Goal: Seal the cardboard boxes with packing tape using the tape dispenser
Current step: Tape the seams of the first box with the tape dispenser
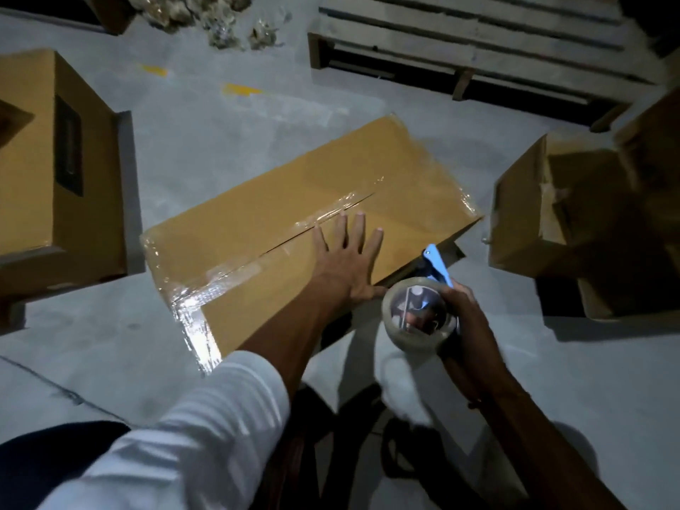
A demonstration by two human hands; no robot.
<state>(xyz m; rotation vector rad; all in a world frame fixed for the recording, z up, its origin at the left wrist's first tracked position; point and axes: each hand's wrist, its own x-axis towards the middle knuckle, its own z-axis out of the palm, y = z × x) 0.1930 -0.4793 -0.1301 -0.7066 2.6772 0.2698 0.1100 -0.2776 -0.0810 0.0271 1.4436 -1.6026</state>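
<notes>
I pressed my left hand flat, fingers spread, on the long brown cardboard box, my right hand gripping the blue tape dispenser near its right edge, ready to pull straight along the seam.

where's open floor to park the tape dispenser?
Bare floor between the centre box and left box, and beyond it toward the pallet. Tight at right: the open box sits close, and the right hand holds the dispenser there.

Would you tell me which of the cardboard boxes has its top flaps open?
The box on the right: its flaps stand open. The middle box under the left hand is closed and taped.
</notes>
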